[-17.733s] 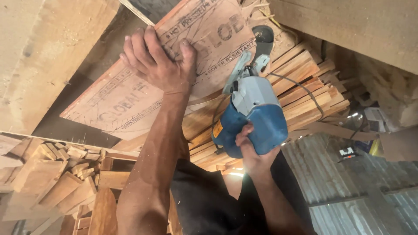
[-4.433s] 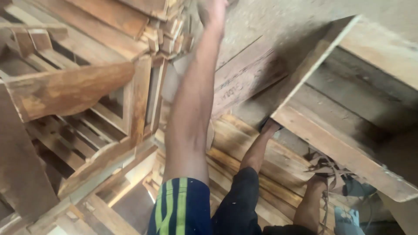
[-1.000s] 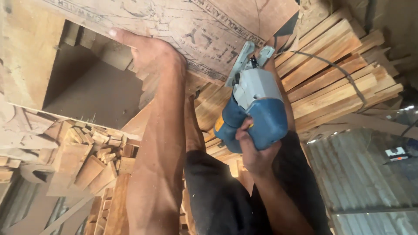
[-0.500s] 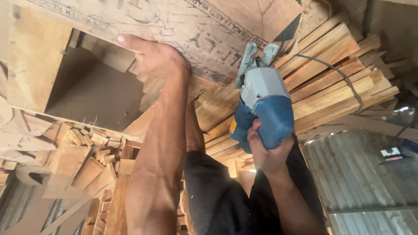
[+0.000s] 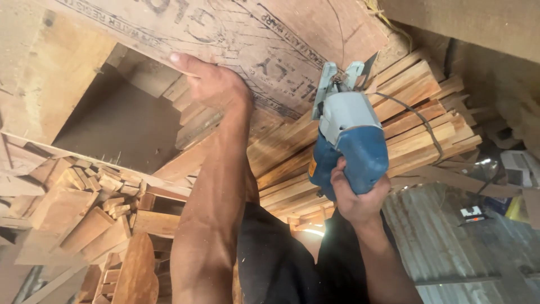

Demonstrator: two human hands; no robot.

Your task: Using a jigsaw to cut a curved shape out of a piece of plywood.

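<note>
Plywood, a printed sheet (image 5: 264,45), lies over a bundle of strapped wooden slats (image 5: 416,112). My left hand (image 5: 216,84) presses spread on its near edge; my right hand (image 5: 354,197) clamps round the blue jigsaw (image 5: 349,141), nose at the sheet's right edge. I judge a cut is under way, needing steady forward feed. The blade is hidden, and the cut line is hard to make out.

We are seeing a stack of bundled wooden slats (image 5: 416,112) carrying a printed plywood sheet (image 5: 270,50), which is lying flat across its top. Loose wood offcuts (image 5: 84,202) are piling along the stack's far edge.
</note>
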